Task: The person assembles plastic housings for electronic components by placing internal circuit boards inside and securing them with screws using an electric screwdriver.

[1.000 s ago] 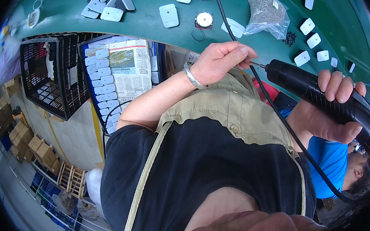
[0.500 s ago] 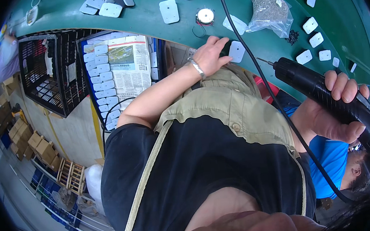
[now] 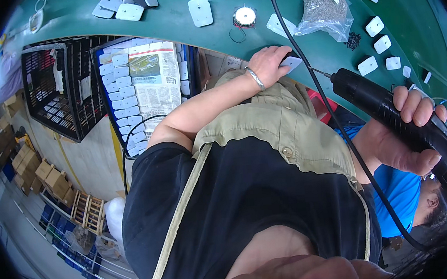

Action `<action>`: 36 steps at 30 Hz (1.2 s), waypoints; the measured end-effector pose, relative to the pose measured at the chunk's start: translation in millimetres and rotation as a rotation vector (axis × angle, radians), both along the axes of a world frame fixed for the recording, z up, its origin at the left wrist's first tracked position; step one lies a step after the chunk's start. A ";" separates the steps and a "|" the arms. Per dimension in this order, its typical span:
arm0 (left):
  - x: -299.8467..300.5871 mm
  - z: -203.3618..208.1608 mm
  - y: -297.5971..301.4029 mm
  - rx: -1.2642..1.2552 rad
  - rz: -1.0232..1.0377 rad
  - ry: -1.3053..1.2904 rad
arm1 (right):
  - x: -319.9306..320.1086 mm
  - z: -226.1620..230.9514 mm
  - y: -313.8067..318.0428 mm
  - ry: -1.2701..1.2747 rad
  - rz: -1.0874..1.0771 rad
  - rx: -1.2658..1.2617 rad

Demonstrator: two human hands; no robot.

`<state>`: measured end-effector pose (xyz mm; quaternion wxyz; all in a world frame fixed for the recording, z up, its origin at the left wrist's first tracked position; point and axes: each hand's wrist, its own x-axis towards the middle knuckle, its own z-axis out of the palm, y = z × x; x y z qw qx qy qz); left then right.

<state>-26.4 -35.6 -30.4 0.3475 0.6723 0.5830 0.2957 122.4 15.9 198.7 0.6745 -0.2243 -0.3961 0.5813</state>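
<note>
1–2 o'clock: your left hand (image 3: 272, 67) curled part-closed around a white-faced piece (image 3: 292, 63) | 3 o'clock: your right hand (image 3: 386, 144) wrapped the black driver (image 3: 360, 87), bit (image 3: 320, 71) off the piece, its fastening unclear | apparently mid-batch: tray rows (image 3: 124, 81) at 10 looked done, loose pieces (image 3: 367, 65) at 2 seemed left

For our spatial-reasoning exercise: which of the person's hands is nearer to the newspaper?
Left: the left hand is right of the newspaper; the right hand, around the black power screwdriver, is farther right.
</note>
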 end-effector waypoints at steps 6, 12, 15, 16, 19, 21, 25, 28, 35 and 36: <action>-37.0 21.7 -12.4 -0.331 0.218 -0.349 | -0.7 5.8 0.7 0.015 0.030 0.069; -70.3 93.2 -29.4 -0.550 0.263 -0.811 | -10.8 9.5 -1.4 0.054 0.134 0.099; -67.5 115.6 -31.8 -0.486 0.226 -0.757 | -20.6 10.6 1.4 0.020 0.238 0.143; -63.7 120.4 -30.0 -0.485 0.225 -0.753 | -18.6 7.8 1.9 -0.003 0.284 0.187; -59.1 125.7 -28.5 -0.486 0.204 -0.778 | -25.5 6.0 -1.3 -0.001 0.253 0.195; -58.9 127.9 -28.0 -0.458 0.197 -0.787 | -29.1 4.3 -3.0 -0.012 0.258 0.194; -57.9 129.2 -27.4 -0.401 0.151 -0.728 | -29.5 4.2 -3.6 -0.043 0.274 0.198; -59.1 131.4 -28.8 -0.377 0.148 -0.701 | -30.6 5.2 -4.3 -0.064 0.290 0.215; -57.8 137.2 -27.8 -0.377 0.140 -0.667 | -30.3 3.4 -7.4 -0.053 0.258 0.224; -57.1 138.0 -27.5 -0.382 0.135 -0.652 | -29.7 3.8 -7.6 -0.050 0.256 0.222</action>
